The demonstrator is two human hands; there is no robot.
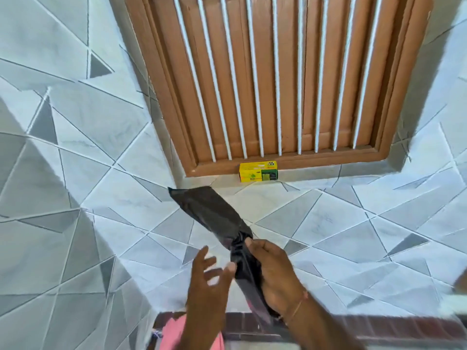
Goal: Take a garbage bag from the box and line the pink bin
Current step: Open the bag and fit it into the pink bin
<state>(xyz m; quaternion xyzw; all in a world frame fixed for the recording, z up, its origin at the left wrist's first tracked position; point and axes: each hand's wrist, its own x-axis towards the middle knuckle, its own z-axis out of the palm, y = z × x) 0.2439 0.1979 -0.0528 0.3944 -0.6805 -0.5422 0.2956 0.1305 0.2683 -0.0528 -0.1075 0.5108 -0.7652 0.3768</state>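
Observation:
A folded black garbage bag (209,210) sticks up and to the left out of my right hand (273,276), which grips it around the middle. My left hand (207,276) is just left of the bag with fingers spread, its thumb tip close to the bag's lower part. The yellow and green bag box (259,171) stands on the tiled sill below the window. Part of the pink bin (174,332) shows at the bottom edge, mostly hidden behind my left forearm.
A brown wooden window (278,79) with white bars fills the upper middle. Grey and white tiled walls (75,147) surround it. A dark brick-patterned ledge (379,327) runs along the bottom right.

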